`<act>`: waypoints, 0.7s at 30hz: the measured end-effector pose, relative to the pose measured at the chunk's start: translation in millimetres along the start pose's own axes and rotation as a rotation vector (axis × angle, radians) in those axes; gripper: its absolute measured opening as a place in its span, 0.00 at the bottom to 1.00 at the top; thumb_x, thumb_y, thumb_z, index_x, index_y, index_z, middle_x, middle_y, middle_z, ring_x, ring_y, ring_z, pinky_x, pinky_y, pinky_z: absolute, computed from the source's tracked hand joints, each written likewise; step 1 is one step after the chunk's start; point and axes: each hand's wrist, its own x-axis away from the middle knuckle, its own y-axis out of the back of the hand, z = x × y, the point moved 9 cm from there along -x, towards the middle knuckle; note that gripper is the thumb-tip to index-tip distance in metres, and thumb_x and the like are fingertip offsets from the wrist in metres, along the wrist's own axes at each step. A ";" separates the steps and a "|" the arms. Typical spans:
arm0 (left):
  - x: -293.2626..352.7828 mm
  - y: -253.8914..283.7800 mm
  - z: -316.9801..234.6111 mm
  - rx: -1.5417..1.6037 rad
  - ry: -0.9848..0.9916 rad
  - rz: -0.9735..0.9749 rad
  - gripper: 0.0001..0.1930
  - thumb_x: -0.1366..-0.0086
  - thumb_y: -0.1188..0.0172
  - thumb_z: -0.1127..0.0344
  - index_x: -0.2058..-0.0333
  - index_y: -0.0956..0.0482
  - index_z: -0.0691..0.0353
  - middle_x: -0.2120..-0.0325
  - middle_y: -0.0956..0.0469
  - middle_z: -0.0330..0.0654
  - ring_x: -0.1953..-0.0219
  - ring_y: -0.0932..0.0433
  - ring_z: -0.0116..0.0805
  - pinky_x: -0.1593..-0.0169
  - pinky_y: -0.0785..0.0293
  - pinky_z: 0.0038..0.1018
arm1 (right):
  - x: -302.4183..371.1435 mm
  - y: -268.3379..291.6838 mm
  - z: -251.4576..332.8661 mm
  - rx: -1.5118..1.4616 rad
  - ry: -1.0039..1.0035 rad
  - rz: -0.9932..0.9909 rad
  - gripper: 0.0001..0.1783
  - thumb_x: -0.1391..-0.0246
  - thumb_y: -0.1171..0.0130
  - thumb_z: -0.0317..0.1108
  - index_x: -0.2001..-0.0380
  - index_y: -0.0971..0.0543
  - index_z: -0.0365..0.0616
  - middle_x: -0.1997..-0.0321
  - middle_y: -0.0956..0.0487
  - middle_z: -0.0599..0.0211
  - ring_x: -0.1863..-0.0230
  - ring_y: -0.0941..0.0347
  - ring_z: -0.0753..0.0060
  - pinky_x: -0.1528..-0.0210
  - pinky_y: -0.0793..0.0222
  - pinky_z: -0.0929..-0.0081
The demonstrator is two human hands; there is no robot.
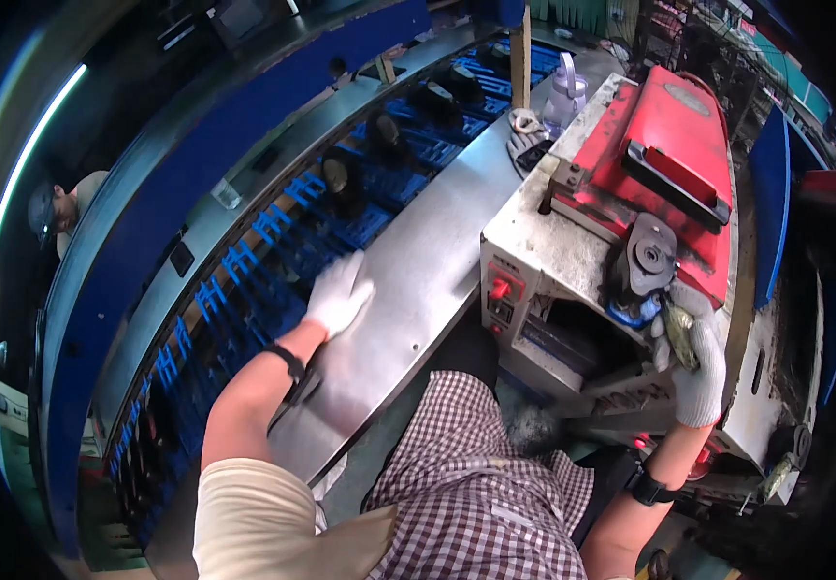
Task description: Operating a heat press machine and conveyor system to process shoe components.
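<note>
Far-left person (68, 208): a co-worker in a cap, seen beyond the blue beam (143, 261), well apart from both hands.
Blue rack (269, 222): ran diagonally behind the metal ledge (428, 227), with dark rounded pieces (338, 176) seated along it.
Left hand (339, 295): gloved, over the ledge's rack side; fingers lay close together, thumb slightly apart, pointing away from the body. No held thing was visible; contact with the metal could not be told.
Lilac bottle (563, 97): stood at the ledge's far end, near the machine's corner.
Machine (524, 237): pale housing under a red cover (674, 126), right of the ledge.
Grey plate (652, 253): at the machine's front, a ringed boss on its face, a blue part (636, 311) just below.
Olive piece (681, 332): in front of the machine, below the plate; long axis near upright in view, top leaning slightly left, upper end toward the plate.
Right hand (703, 338): the nearer one; curled fingers appeared to pinch the olive piece, which lay right of the fingertips, against the palm side. Exact grip partly hidden.
</note>
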 end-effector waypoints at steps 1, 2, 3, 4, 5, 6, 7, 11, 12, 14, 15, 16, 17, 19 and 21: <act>3.3 -5.4 -2.0 0.124 0.015 0.091 0.31 0.34 0.39 0.54 0.36 0.27 0.63 0.40 0.25 0.57 0.39 0.25 0.57 0.36 0.28 0.45 | -0.2 5.3 1.0 0.003 0.014 -0.012 0.39 0.32 0.47 0.59 0.34 0.27 0.35 0.61 0.19 0.57 0.77 0.29 0.75 0.75 0.35 0.81; 4.6 -0.5 -5.7 0.122 0.012 0.089 0.31 0.34 0.39 0.54 0.36 0.27 0.63 0.40 0.25 0.57 0.39 0.25 0.57 0.36 0.28 0.45 | 2.6 6.4 -1.6 -0.008 0.007 -0.004 0.39 0.32 0.47 0.59 0.33 0.28 0.35 0.61 0.19 0.57 0.76 0.29 0.75 0.75 0.35 0.81; 3.8 4.1 -12.2 0.119 -0.012 0.087 0.30 0.34 0.39 0.55 0.37 0.27 0.63 0.40 0.24 0.57 0.40 0.25 0.57 0.36 0.27 0.45 | 3.9 6.5 -3.9 -0.018 0.000 0.004 0.39 0.31 0.48 0.59 0.33 0.28 0.35 0.61 0.19 0.57 0.76 0.29 0.75 0.74 0.34 0.81; 2.8 5.5 -16.3 0.117 -0.037 0.086 0.29 0.33 0.40 0.55 0.37 0.26 0.64 0.41 0.24 0.57 0.41 0.24 0.57 0.37 0.26 0.45 | 3.0 6.7 -5.8 -0.020 0.010 -0.005 0.39 0.31 0.48 0.59 0.33 0.28 0.36 0.61 0.19 0.56 0.76 0.28 0.75 0.74 0.34 0.81; 2.1 5.2 -17.0 0.118 -0.041 0.083 0.29 0.33 0.40 0.55 0.37 0.26 0.64 0.41 0.24 0.57 0.41 0.24 0.57 0.37 0.26 0.45 | 2.9 6.7 -3.5 -0.019 0.013 -0.008 0.39 0.31 0.48 0.59 0.33 0.28 0.36 0.61 0.19 0.56 0.76 0.28 0.75 0.74 0.34 0.81; 1.3 5.4 -13.4 0.125 -0.005 0.075 0.29 0.32 0.41 0.55 0.37 0.26 0.64 0.41 0.23 0.57 0.41 0.24 0.58 0.37 0.26 0.45 | 3.2 5.7 -1.6 -0.032 -0.002 -0.007 0.38 0.32 0.46 0.58 0.35 0.26 0.35 0.61 0.18 0.55 0.75 0.27 0.73 0.72 0.32 0.79; 0.7 5.2 -10.5 0.133 0.030 0.068 0.28 0.31 0.42 0.56 0.37 0.26 0.64 0.41 0.23 0.57 0.41 0.24 0.59 0.37 0.26 0.45 | 3.4 4.6 -1.1 -0.044 -0.017 -0.006 0.37 0.33 0.44 0.57 0.37 0.24 0.35 0.60 0.17 0.54 0.74 0.25 0.72 0.71 0.29 0.77; -3.0 0.5 -8.9 0.157 0.059 0.069 0.27 0.31 0.43 0.55 0.38 0.25 0.64 0.41 0.22 0.56 0.41 0.23 0.59 0.37 0.26 0.47 | 4.5 6.1 -5.1 -0.017 -0.036 -0.082 0.30 0.25 0.56 0.52 0.36 0.25 0.38 0.62 0.18 0.56 0.76 0.28 0.74 0.74 0.33 0.80; -3.5 0.4 -8.9 0.160 0.071 0.090 0.27 0.31 0.43 0.55 0.38 0.25 0.64 0.40 0.23 0.56 0.40 0.23 0.59 0.37 0.26 0.47 | 4.4 6.0 -4.4 0.000 -0.017 -0.085 0.29 0.24 0.58 0.51 0.36 0.24 0.39 0.62 0.18 0.56 0.76 0.28 0.74 0.74 0.33 0.81; -4.7 0.6 -10.7 0.164 0.083 0.113 0.27 0.31 0.43 0.55 0.38 0.25 0.64 0.39 0.23 0.56 0.40 0.24 0.58 0.36 0.27 0.47 | 4.7 6.1 -2.1 0.019 0.000 -0.091 0.29 0.23 0.60 0.49 0.36 0.24 0.39 0.63 0.18 0.57 0.76 0.28 0.74 0.74 0.34 0.81; -5.5 0.6 -11.7 0.166 0.089 0.117 0.27 0.31 0.43 0.55 0.37 0.25 0.64 0.39 0.23 0.56 0.40 0.23 0.59 0.37 0.27 0.47 | 4.7 6.1 0.5 0.018 0.002 -0.089 0.29 0.23 0.60 0.49 0.36 0.24 0.39 0.63 0.18 0.57 0.76 0.28 0.75 0.74 0.34 0.81; -5.9 -0.1 -12.4 0.167 0.095 0.121 0.27 0.31 0.43 0.55 0.37 0.25 0.63 0.40 0.23 0.56 0.40 0.23 0.59 0.37 0.26 0.48 | 4.9 6.1 2.5 0.016 0.005 -0.088 0.29 0.23 0.60 0.50 0.36 0.24 0.39 0.63 0.18 0.57 0.76 0.28 0.75 0.75 0.34 0.81; -4.9 -0.3 -11.6 0.166 0.095 0.122 0.27 0.31 0.43 0.55 0.37 0.25 0.63 0.40 0.23 0.56 0.40 0.23 0.59 0.37 0.26 0.48 | 4.8 5.1 1.6 0.016 0.004 -0.087 0.29 0.23 0.60 0.50 0.36 0.24 0.39 0.63 0.18 0.57 0.76 0.28 0.75 0.75 0.34 0.81; -2.8 0.4 -10.1 0.138 0.091 0.106 0.27 0.30 0.44 0.54 0.37 0.25 0.63 0.41 0.22 0.56 0.42 0.23 0.60 0.38 0.26 0.48 | 5.2 6.8 -2.5 0.006 -0.016 -0.126 0.29 0.23 0.60 0.49 0.36 0.24 0.38 0.63 0.18 0.57 0.76 0.29 0.75 0.75 0.34 0.82; -3.1 -0.1 -10.0 0.140 0.088 0.100 0.27 0.30 0.44 0.54 0.37 0.25 0.62 0.42 0.22 0.56 0.43 0.23 0.60 0.38 0.26 0.49 | 5.4 5.5 -1.2 0.004 0.002 -0.112 0.29 0.23 0.60 0.50 0.36 0.25 0.38 0.63 0.18 0.56 0.76 0.29 0.75 0.74 0.34 0.81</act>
